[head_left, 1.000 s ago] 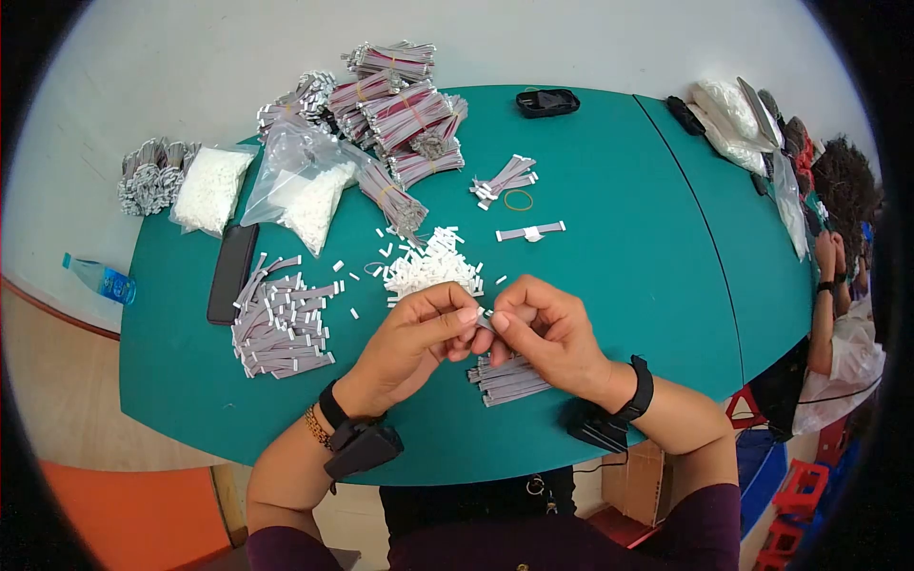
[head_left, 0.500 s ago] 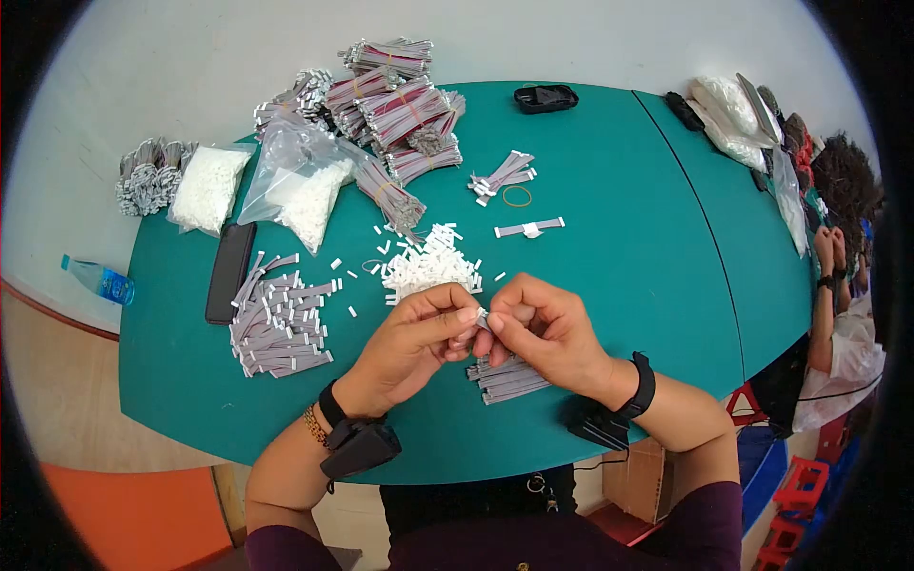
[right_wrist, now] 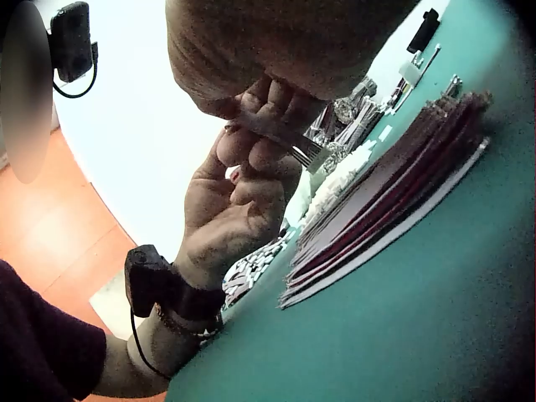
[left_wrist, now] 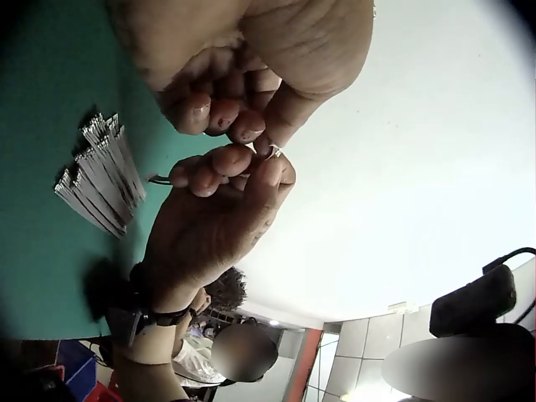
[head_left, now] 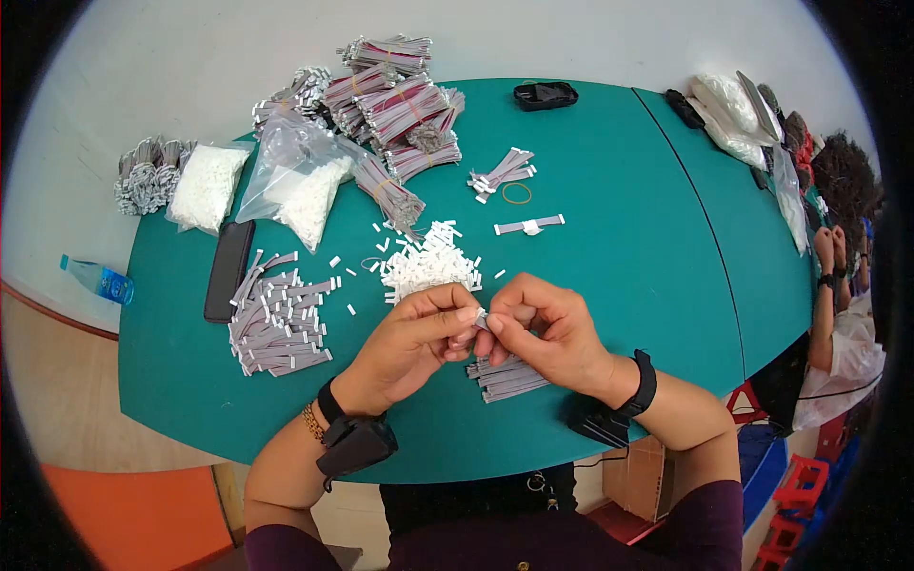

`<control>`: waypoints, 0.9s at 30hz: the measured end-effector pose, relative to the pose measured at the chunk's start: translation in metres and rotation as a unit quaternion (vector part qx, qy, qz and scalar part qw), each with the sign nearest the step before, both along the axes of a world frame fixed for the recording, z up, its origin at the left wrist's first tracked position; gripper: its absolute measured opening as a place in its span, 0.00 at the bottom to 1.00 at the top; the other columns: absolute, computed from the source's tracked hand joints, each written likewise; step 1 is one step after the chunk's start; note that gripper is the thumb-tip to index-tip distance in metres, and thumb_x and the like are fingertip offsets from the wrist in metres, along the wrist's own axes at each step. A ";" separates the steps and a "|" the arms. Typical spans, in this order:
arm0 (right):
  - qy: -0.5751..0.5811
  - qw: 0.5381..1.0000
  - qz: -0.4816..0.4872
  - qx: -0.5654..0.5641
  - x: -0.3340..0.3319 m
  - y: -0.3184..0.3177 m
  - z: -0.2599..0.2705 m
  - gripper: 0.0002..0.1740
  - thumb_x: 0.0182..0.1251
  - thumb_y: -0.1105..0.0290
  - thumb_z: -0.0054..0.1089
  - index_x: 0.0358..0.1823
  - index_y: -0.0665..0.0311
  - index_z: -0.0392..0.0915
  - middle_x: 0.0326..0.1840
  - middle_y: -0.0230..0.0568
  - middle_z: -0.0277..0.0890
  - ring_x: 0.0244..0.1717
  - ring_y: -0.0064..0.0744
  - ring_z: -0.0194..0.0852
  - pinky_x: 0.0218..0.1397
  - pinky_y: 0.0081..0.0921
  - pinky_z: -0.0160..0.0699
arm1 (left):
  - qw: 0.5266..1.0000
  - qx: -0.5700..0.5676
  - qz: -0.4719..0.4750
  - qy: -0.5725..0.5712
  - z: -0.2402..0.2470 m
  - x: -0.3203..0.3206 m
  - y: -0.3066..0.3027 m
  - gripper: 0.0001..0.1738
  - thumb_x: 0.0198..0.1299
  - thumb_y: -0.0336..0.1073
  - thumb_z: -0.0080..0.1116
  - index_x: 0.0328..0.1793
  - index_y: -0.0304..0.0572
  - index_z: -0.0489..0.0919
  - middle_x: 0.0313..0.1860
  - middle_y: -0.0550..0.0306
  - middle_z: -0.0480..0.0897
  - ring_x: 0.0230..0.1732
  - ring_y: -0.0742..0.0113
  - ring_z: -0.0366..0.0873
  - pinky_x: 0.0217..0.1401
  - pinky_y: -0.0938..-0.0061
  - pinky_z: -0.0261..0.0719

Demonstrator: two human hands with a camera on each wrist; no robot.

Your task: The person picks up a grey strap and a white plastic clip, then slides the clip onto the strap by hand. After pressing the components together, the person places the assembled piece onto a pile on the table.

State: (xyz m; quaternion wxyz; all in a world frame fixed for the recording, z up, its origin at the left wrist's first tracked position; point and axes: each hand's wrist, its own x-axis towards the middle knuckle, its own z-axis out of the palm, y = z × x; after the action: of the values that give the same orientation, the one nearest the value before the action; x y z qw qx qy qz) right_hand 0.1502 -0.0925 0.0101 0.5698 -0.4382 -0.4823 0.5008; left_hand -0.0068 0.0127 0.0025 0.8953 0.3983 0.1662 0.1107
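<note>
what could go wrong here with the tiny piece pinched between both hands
1. The cable strip is pinched only at the fingertips of the left hand and right hand, so it may slip and drop.
2. If dropped, it could land on the cable stack beneath or in the pile of white connectors close by and get mixed up.

Black phone [head_left: 228,270] on the green table [head_left: 619,285], water bottle [head_left: 95,279] beside its left edge, rubber band [head_left: 517,193] farther back.

Two hands, left hand [head_left: 409,343] and right hand [head_left: 552,328]; two clear bags [head_left: 205,186]; one black phone [head_left: 228,271]; one water bottle [head_left: 95,279]; one rubber band [head_left: 517,193].
</note>
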 end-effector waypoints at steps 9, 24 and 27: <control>0.002 1.000 0.008 0.000 0.001 0.000 0.002 0.02 0.67 0.76 0.50 0.35 0.66 0.68 0.28 0.32 0.76 0.30 0.15 0.74 0.31 0.13 0.75 | 1.000 -0.010 -0.003 0.009 0.000 0.000 0.000 0.07 0.62 0.36 0.52 0.36 0.41 0.74 0.29 0.59 0.76 0.28 0.78 0.68 0.33 0.84 0.64; 0.000 1.000 -0.008 0.003 0.000 0.000 -0.001 0.02 0.67 0.76 0.50 0.35 0.67 0.69 0.27 0.33 0.76 0.28 0.15 0.74 0.30 0.13 0.75 | 1.000 0.025 -0.001 -0.002 -0.003 -0.001 0.000 0.08 0.63 0.37 0.51 0.36 0.41 0.73 0.31 0.57 0.77 0.30 0.77 0.70 0.33 0.84 0.65; 0.003 1.000 -0.012 -0.002 -0.001 -0.001 -0.001 0.02 0.67 0.76 0.50 0.35 0.67 0.69 0.27 0.33 0.76 0.28 0.15 0.74 0.30 0.13 0.75 | 1.000 0.024 -0.003 -0.005 -0.002 0.000 0.000 0.08 0.63 0.37 0.51 0.37 0.41 0.73 0.31 0.58 0.77 0.30 0.78 0.70 0.32 0.84 0.65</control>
State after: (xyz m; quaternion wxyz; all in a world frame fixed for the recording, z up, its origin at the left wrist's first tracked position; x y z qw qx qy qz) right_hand 0.1495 -0.0930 0.0095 0.5765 -0.4439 -0.4740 0.4959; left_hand -0.0072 0.0124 0.0007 0.8865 0.4199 0.1575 0.1140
